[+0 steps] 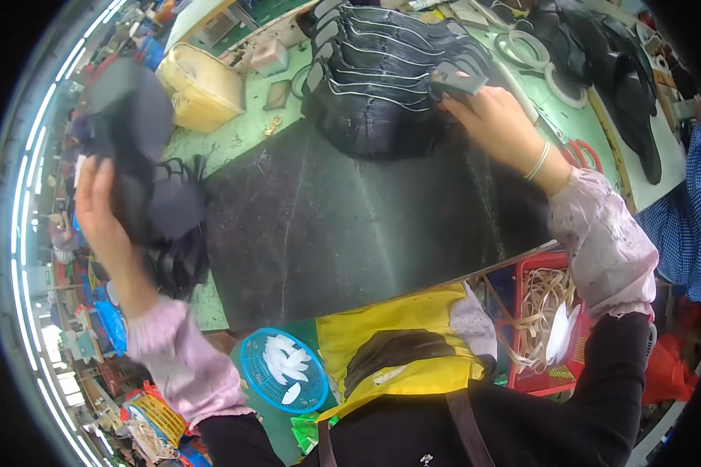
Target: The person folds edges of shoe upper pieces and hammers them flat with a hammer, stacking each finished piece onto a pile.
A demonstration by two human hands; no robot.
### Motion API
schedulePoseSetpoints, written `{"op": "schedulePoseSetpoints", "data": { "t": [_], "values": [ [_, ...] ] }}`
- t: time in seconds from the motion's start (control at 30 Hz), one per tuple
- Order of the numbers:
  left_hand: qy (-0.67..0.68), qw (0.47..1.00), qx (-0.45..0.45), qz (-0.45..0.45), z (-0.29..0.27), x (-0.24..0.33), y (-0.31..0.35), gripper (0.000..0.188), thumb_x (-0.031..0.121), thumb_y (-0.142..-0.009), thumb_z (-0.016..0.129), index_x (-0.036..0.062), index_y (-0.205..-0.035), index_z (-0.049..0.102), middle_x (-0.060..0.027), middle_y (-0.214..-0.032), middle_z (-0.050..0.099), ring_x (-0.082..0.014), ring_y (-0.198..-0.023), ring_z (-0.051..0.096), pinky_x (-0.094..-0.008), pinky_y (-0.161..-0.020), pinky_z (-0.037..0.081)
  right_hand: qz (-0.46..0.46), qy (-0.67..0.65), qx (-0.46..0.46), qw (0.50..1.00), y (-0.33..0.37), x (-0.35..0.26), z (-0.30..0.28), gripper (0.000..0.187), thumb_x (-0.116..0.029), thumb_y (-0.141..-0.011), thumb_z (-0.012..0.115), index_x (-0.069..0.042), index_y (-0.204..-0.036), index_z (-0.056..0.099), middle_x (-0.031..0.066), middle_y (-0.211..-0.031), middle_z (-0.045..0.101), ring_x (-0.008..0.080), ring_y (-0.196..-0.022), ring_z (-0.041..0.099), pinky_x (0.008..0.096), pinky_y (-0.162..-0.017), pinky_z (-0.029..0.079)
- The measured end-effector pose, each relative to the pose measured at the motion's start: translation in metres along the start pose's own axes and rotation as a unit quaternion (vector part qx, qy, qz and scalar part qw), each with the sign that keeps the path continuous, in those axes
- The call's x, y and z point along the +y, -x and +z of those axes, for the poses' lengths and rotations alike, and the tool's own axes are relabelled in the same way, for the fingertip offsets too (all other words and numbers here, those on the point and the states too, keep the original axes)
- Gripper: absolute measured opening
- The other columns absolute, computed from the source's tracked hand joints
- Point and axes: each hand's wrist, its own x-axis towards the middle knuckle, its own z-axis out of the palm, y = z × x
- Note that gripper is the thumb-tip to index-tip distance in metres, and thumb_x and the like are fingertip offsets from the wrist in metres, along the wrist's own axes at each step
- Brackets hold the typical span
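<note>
Left hand [105,210] and right hand [497,128] each grip a dark piece

In the head view, the left hand is at the left, its fingers closed on a blurred black piece [128,117]; motion hides the piece's exact shape. Beside and below it, dark pieces [177,208] lie at the left end of a dark board [366,222] on the green table [220,307]. At the far side, the right hand has a narrow pinch on a grey tab [458,80] at the right end of a row of black pieces with white edges [374,117]; whether the tab is joined to the row I cannot tell. Red-handled scissors [584,156] lie right of that hand, tape rolls [522,48] farther off. A yellowish container [200,87] stands far left. Near the person are a blue basket [247,372] of white pieces [287,359] and, to the right, a red basket [531,381] holding tan strips [539,307].
</note>
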Motion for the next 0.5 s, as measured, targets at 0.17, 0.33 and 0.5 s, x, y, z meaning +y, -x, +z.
{"op": "schedulePoseSetpoints", "data": {
  "t": [0.17, 0.33, 0.5],
  "values": [
    [-0.090, 0.844, -0.526, -0.047, 0.003, -0.004, 0.088, 0.029, 0.009, -0.089, 0.076, -0.0009, -0.116, 0.073, -0.0102, -0.105, 0.073, -0.0205, -0.094, 0.069, -0.0332, -0.085, 0.055, -0.028, -0.006, 0.036, 0.999, 0.012, -0.002, -0.011, 0.032, -0.028, -0.099, 0.066, 0.001, -0.112, 0.066, 0.0253, -0.099, 0.071, 0.0467, -0.087, 0.064, 0.0523, -0.077, 0.051],
    [0.050, 0.751, -0.659, -0.010, 0.066, -0.051, 0.178, 0.025, 0.002, -0.088, 0.072, -0.0001, -0.113, 0.074, -0.0127, -0.102, 0.072, -0.0266, -0.098, 0.071, -0.0359, -0.085, 0.056, 0.135, -0.226, -0.092, 0.960, 0.042, -0.101, -0.056, 0.024, -0.012, -0.103, 0.061, 0.002, -0.121, 0.066, 0.0079, -0.088, 0.069, 0.0174, -0.071, 0.062, 0.0293, -0.068, 0.049],
    [-0.093, 0.823, -0.544, 0.134, 0.105, -0.051, 0.195, 0.038, 0.004, -0.082, 0.068, 0.0057, -0.120, 0.073, -0.0097, -0.099, 0.072, -0.0273, -0.091, 0.064, -0.0382, -0.083, 0.053, 0.080, -0.260, -0.165, 0.948, 0.075, -0.118, -0.082, 0.021, -0.003, -0.099, 0.064, 0.004, -0.119, 0.063, 0.0070, -0.080, 0.062, 0.0135, -0.065, 0.058, 0.0279, -0.061, 0.045]
  ]
}}
